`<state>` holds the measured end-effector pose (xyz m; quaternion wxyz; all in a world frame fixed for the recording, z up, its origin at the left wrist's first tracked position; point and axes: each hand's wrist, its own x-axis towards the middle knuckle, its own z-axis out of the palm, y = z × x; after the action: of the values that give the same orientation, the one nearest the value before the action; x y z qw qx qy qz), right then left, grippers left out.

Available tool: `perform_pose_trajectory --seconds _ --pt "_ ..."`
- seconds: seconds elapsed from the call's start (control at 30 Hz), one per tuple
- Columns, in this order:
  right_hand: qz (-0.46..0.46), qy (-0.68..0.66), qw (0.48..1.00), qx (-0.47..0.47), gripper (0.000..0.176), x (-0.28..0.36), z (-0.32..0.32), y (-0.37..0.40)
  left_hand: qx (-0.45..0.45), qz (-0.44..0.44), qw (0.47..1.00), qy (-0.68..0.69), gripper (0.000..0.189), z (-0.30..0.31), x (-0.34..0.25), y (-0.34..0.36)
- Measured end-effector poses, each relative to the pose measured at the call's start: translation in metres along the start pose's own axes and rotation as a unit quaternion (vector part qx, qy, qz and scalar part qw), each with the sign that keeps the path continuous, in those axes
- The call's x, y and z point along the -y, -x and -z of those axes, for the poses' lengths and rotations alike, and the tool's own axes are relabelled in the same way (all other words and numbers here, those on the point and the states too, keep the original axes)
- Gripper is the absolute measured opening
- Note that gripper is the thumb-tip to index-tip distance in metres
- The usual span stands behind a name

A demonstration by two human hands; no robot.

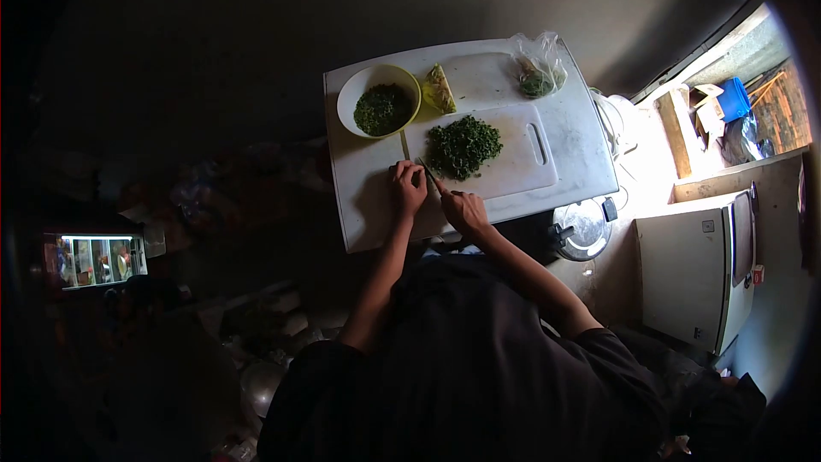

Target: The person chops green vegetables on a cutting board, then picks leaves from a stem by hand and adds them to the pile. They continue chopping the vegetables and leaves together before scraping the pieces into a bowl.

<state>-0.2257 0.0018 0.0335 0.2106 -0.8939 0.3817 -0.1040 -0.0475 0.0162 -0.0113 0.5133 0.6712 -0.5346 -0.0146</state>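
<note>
A pile of chopped green herbs lies on a white cutting board on a white table. My right hand grips a knife whose blade points toward the pile's near-left edge. My left hand rests curled on the board's left end, right beside the blade; what lies under its fingers is hidden. A pale bowl holding chopped greens stands at the table's far left. Next to the bowl lies a yellowish wedge.
A clear plastic bag with greens sits at the table's far right corner. A metal pot with a lid stands on the floor by the table's right side, a white cabinet beyond it. The left surroundings are dark, with a lit screen.
</note>
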Motion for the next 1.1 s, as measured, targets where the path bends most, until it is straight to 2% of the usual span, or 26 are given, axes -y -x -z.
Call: perform_pose_trajectory --seconds 0.17,0.27,0.37,0.43,0.53,0.77,1.1 --pt "-0.002 0.001 1.000 -0.007 0.052 -0.003 0.004 0.011 0.003 0.013 1.000 0.011 0.005 0.004 -0.004 -0.002" --pt "-0.005 0.002 1.000 -0.008 0.052 -0.004 0.011 0.017 0.002 -0.010 1.000 -0.003 0.004 0.003 -0.003 -0.001" --pt "-0.009 -0.014 1.000 -0.003 0.052 -0.001 0.015 0.014 0.012 0.022 0.999 0.035 0.006 0.003 0.003 0.003" --pt "-0.023 -0.006 0.999 -0.022 0.052 -0.002 0.016 0.010 0.004 -0.009 1.000 -0.008 0.008 0.004 0.001 0.000" --pt "-0.029 -0.010 0.999 -0.024 0.053 0.001 0.020 0.009 -0.014 -0.003 1.000 -0.007 0.011 0.005 -0.003 0.000" --pt "-0.028 0.003 0.999 0.018 0.052 0.017 0.029 0.011 -0.005 0.001 1.000 -0.001 0.011 0.000 0.006 0.002" --pt "0.015 0.003 1.000 0.000 0.057 0.004 0.002 0.011 -0.010 -0.006 1.000 0.012 0.010 0.003 0.004 0.002"
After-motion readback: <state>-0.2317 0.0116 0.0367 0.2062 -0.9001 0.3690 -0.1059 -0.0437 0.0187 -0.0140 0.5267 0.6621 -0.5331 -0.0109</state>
